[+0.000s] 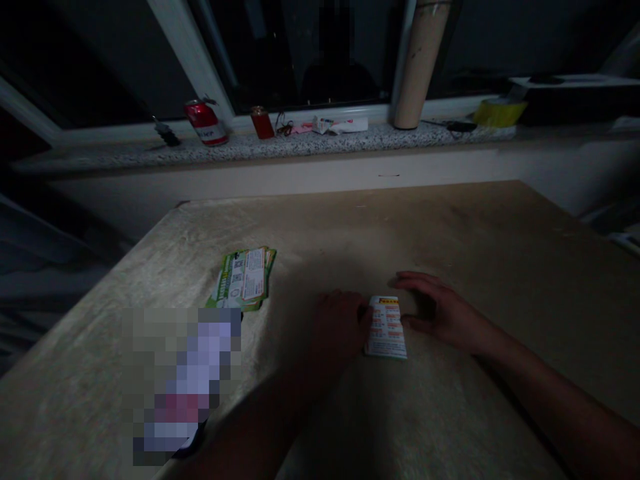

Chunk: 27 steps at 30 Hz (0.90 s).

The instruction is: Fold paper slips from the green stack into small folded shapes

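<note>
A small folded leaflet (387,330) with a yellow heading and orange and dark print lies on the table in front of me. My left hand (341,327), deep in shadow, is curled at the leaflet's left edge, its fingertips gripping that side. My right hand (435,308) is just right of the leaflet, thumb and fingers apart in a C shape, holding nothing. Further left is a loose stack of green and white leaflets (245,277), slightly fanned. Below the stack lies a phone-like object with a lit, blurred-out screen (195,380).
The beige table (320,220) reaches toward a wall under a window. On the speckled sill (240,152) stand a red can (206,123), a small red jar (262,123), crumpled paper (340,125), a tall cardboard tube (423,63) and a yellow tape roll (499,112).
</note>
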{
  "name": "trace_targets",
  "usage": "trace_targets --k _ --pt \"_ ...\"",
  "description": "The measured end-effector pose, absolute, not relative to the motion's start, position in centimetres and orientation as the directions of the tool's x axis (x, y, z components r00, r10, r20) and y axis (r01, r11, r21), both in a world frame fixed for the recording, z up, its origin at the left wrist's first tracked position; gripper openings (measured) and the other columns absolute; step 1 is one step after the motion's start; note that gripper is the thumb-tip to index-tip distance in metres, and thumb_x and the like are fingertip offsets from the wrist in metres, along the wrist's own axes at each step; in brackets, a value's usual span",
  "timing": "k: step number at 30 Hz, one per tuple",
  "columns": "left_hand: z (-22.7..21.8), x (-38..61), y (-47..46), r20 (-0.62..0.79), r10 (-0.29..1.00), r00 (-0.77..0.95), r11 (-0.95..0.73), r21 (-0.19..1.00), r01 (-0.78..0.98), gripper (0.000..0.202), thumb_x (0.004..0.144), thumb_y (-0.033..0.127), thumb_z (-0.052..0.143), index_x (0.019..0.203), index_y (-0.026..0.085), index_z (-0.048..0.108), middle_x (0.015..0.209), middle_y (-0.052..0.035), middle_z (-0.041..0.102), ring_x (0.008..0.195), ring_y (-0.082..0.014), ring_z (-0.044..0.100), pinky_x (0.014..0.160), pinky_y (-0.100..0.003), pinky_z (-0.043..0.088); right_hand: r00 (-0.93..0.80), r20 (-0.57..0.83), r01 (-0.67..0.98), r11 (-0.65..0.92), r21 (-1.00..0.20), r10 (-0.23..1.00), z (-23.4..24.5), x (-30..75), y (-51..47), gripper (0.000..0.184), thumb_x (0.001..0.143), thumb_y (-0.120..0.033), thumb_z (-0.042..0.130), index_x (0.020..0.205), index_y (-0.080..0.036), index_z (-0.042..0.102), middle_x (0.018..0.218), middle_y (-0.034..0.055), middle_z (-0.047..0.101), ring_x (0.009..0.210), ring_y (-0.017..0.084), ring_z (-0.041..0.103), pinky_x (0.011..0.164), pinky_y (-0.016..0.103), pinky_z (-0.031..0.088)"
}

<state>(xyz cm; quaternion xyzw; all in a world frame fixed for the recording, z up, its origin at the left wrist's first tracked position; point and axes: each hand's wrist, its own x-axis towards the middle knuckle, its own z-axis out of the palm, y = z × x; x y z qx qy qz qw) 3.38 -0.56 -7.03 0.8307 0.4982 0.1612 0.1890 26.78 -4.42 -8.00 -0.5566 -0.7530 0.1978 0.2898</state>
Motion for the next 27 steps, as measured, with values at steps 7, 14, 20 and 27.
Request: trace_targets --k 7,14,20,27 --pt "-7.25 3.43 -0.50 0.076 0.883 0.463 -0.441 0.469 0.765 0.018 0.095 0.031 0.061 0.084 0.020 0.071 0.085 -0.0041 0.073 0.087 -0.0230 0.064 0.093 -0.042 0.043 -0.176 0.228 0.777 0.278 -0.565 0.958 -8.69 26.20 -4.39 0.046 0.082 -0.038 0.078 0.124 -0.028 0.065 0.140 0.0111 0.061 0.132 0.035 0.056 0.110 0.059 0.043" --pt "-7.08 3.43 -0.64 0.078 0.895 0.440 -0.424 0.460 0.780 0.016 0.094 0.030 0.063 0.084 0.021 0.072 0.085 -0.0049 0.073 0.087 -0.0239 0.064 0.093 -0.043 0.043 -0.235 0.235 0.753 0.330 -0.570 0.943 -8.96 26.59 -4.49 0.036 0.084 -0.034 0.076 0.119 -0.031 0.069 0.142 0.0097 0.060 0.135 0.034 0.054 0.108 0.058 0.045" --pt "-7.11 3.39 -0.61 0.079 0.886 0.457 -0.438 0.465 0.770 0.016 0.094 0.031 0.062 0.084 0.021 0.071 0.084 -0.0045 0.073 0.087 -0.0236 0.065 0.093 -0.042 0.044 -0.300 0.235 0.766 0.381 -0.517 0.924 -8.89 26.76 -4.55 0.012 0.087 -0.033 0.074 0.098 -0.032 0.077 0.145 0.0084 0.057 0.135 0.033 0.053 0.108 0.060 0.043" --pt "-7.17 3.43 -0.49 0.078 0.888 0.454 -0.437 0.459 0.774 0.016 0.094 0.031 0.062 0.086 0.021 0.071 0.085 -0.0042 0.073 0.086 -0.0233 0.064 0.094 -0.043 0.043 -0.327 0.212 0.799 0.390 -0.457 0.921 -8.50 26.94 -4.59 0.009 0.086 -0.034 0.074 0.094 -0.031 0.078 0.143 0.0072 0.060 0.136 0.034 0.052 0.107 0.060 0.042"
